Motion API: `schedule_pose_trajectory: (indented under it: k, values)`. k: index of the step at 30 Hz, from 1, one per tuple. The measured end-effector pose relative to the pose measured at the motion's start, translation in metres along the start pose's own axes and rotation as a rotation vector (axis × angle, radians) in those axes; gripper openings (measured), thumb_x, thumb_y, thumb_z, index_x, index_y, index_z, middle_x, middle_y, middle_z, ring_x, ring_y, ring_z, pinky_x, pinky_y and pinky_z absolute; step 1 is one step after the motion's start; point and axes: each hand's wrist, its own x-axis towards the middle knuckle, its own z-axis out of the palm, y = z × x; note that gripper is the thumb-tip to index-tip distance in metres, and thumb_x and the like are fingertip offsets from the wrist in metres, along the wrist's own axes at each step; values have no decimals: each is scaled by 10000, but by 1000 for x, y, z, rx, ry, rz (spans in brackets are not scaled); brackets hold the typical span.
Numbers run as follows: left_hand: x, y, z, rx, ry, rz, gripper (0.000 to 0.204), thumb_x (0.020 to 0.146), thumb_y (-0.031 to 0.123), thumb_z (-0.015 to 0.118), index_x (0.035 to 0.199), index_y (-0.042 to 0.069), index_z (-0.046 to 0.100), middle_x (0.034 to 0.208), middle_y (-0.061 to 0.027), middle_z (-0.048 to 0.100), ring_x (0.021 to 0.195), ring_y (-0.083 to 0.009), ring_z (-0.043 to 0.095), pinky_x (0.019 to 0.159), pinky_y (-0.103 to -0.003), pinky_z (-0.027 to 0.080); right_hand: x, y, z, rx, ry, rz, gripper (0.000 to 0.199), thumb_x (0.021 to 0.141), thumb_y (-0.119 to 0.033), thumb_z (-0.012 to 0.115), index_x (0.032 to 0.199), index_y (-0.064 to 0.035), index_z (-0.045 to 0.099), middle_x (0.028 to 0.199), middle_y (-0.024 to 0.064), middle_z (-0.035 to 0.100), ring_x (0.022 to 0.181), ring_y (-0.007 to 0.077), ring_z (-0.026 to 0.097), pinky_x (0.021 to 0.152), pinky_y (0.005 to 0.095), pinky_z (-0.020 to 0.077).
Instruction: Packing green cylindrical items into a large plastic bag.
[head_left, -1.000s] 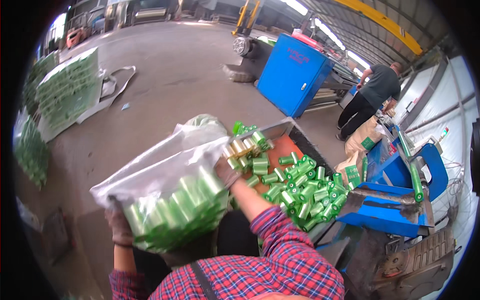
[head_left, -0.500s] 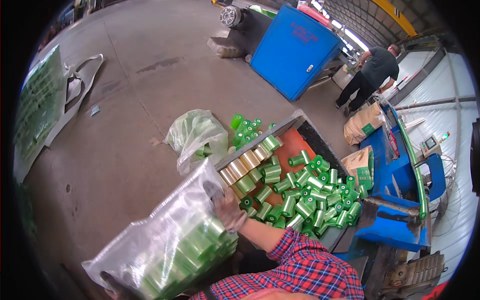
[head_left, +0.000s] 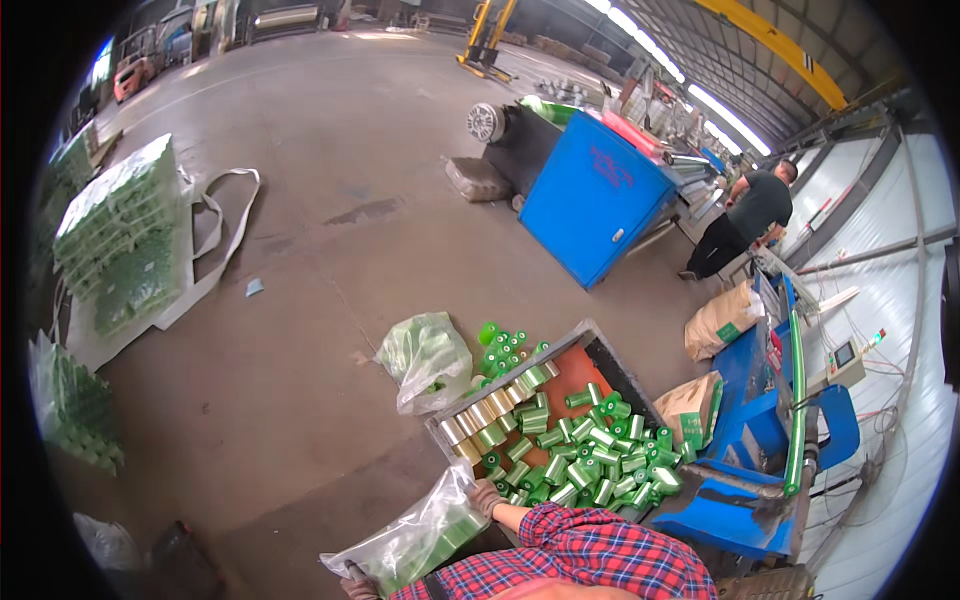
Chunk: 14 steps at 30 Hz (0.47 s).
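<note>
A transparent plastic bag (head_left: pixel 425 530) packed with green film rolls is held low in front of me, its loose upper part pulled out. My right hand (head_left: pixel 487 497), in a greyish work glove, is closed on the bag's upper right edge. At its lower left corner, my left hand (head_left: pixel 360 582), also gloved, grips the plastic; the lower frame edge cuts it off. Just beyond my right hand stands a dark-walled bin (head_left: pixel 625 375) with an orange bottom. Many short green film rolls (head_left: pixel 600 455) lie heaped in it, and pale gold rolls (head_left: pixel 482 412) line its left side.
Left of the bin, a filled plastic bag (head_left: pixel 425 360) and loose green rolls (head_left: pixel 503 350) sit on the floor. Stacked bagged rolls (head_left: pixel 125 250) stand far left. Blue machinery (head_left: pixel 735 400) and paper sacks (head_left: pixel 722 320) flank the right; a blue cabinet (head_left: pixel 597 197) and a person (head_left: pixel 745 220) are beyond.
My view has tilted up and widened over the floor. The bag with both hands now sits lower and further right in view. Both hands keep hold of it.
</note>
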Motion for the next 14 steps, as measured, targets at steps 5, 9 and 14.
schedule_pose_trajectory:
  k: [5, 9, 14]
  values:
    - [-4, 6, -7, 34, -194, -55, 643, 818, 559, 467, 1013, -50, 531, 847, -205, 611, 776, -281, 582, 689, -386, 446, -25, 106, 15, -860, -368, -199, 286, 845, -160, 413, 999, -83, 641, 921, 143, 647, 832, 256, 642, 707, 378, 513]
    - [20, -14, -38, 63, -259, -106, 608, 829, 512, 477, 1109, -27, 467, 926, -222, 591, 844, -300, 578, 751, -390, 447, -42, 98, 32, -994, -464, -209, 281, 830, -171, 423, 919, -51, 660, 871, 150, 652, 817, 268, 644, 697, 396, 516]
    - [110, -95, -82, 130, -203, -80, 603, 842, 452, 490, 1229, 2, 387, 1025, -243, 567, 929, -324, 572, 827, -394, 447, -111, -127, 7, -943, -427, -196, 379, 870, -319, 369, 967, -106, 666, 1017, 194, 612, 995, 270, 591, 852, 372, 464]
